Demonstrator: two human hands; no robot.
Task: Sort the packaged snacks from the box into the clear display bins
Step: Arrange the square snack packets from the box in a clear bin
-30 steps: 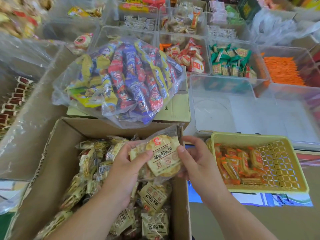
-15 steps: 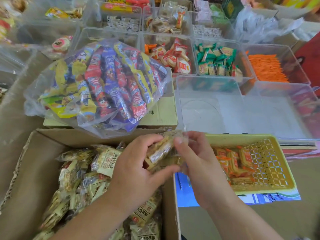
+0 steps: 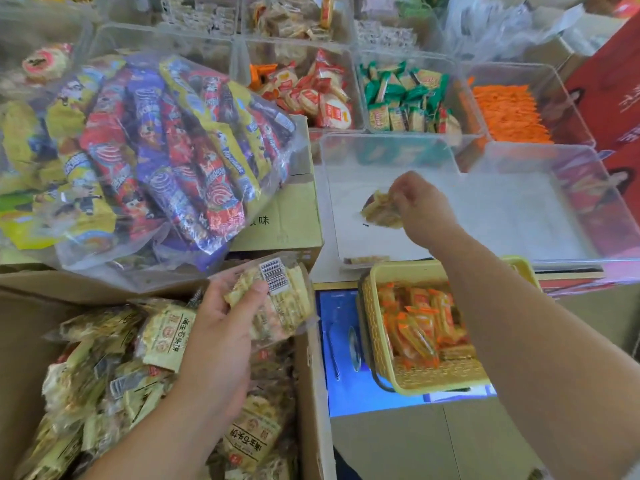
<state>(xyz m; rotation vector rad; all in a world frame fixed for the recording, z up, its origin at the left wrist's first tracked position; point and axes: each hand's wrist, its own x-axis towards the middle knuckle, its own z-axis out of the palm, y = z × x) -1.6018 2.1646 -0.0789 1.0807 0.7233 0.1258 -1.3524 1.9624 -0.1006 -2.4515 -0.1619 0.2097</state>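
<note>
Right grip (image 3: 422, 202): fingers curled, pinching a biscuit (image 3: 379, 211) inside the clear bin (image 3: 502, 216), above its floor.
Second biscuit (image 3: 365, 260): lying at the bin's near edge.
Left grip (image 3: 221, 330): fingers and thumb closed round a clear pouch (image 3: 280, 303), barcode up, over the far right corner of the box (image 3: 311, 393).
Box: filled with like pouches.
Basket (image 3: 443, 381): yellow, between box and right arm, nearer than the bin; holds orange packs (image 3: 415, 327).
Bag (image 3: 166, 150): clear, full of coloured snack sticks, on a carton (image 3: 294, 216) behind the box.
</note>
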